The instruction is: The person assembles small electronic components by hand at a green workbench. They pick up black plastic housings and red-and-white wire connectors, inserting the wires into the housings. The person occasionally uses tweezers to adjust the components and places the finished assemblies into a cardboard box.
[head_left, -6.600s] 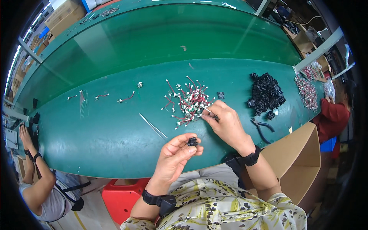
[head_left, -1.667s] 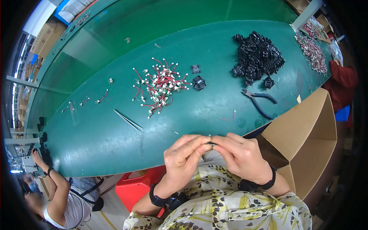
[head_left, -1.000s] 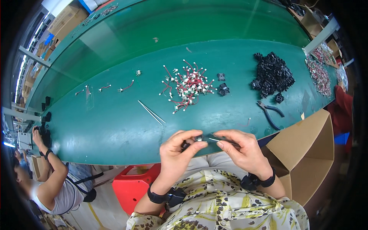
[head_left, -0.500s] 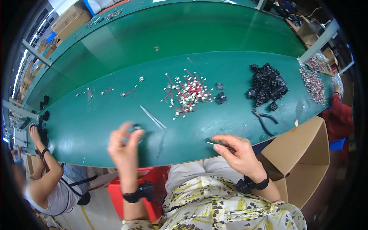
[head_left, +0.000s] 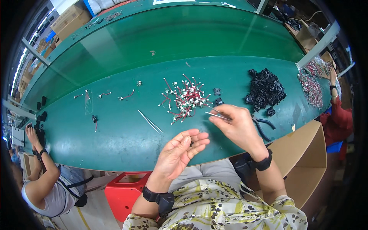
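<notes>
My left hand [head_left: 177, 153] is palm up over the near edge of the green table [head_left: 115, 147], its fingers curled round a small black part [head_left: 192, 143], mostly hidden. To the right, my right hand [head_left: 240, 128] pinches a pair of metal tweezers [head_left: 216, 115], whose tips point left at the near side of a pile of red-wired white connectors [head_left: 189, 97]. Just beyond those tips lie black plastic housings [head_left: 218, 101]. A black housing with a red wire [head_left: 94, 119] rests at the left.
A heap of black housings [head_left: 266, 90] is at the right, with cutting pliers [head_left: 264, 126] before it. A second pair of tweezers [head_left: 150, 122] lies mid-table. A cardboard box [head_left: 303, 153] and a red bin [head_left: 124, 193] stand below the edge. Co-workers sit at both sides.
My left hand has moved right from the table's left part and turned palm up. A wired black housing now lies at the left. My right hand has moved up toward the connector pile with the tweezers.
</notes>
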Available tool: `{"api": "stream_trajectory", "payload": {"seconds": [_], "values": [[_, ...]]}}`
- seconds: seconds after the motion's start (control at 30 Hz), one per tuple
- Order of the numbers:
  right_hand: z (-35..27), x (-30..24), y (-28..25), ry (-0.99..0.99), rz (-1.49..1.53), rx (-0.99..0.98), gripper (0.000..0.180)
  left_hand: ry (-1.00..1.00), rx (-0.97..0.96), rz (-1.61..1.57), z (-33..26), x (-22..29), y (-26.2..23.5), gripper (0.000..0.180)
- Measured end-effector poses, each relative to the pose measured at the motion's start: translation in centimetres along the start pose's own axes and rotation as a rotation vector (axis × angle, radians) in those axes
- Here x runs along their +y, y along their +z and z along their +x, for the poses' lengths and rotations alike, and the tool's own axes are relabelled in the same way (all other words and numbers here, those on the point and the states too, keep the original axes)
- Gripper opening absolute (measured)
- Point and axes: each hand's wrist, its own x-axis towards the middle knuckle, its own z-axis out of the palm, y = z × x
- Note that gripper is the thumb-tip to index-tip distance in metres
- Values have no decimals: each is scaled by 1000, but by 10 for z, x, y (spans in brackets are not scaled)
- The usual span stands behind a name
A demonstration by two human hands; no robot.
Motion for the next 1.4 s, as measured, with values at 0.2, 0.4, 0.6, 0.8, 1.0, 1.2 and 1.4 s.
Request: {"api": "stream_trajectory", "payload": {"seconds": [0.2,0.4,0.6,0.8,1.0,1.2,1.4], "values": [[31,6,33,-23,-169,-195,27,26,-10,-77,-4,-6,-5,43],[32,20,35,-32,-101,-119,15,-12,-121,-180,-4,-10,-22,55],[22,11,-2,252,220,-150,18,23,-97,-170,0,-12,-17,48],[9,5,-16,465,574,-228,11,80,-101,-107,3,-17,-14,40],[-24,14,-24,474,681,-155,13,212,73,117,11,-29,10,38],[-55,9,-20,400,852,-145,9,383,142,146,19,-39,33,35],[-77,9,-15,546,945,-162,16,430,174,314,13,-44,43,37]]}}
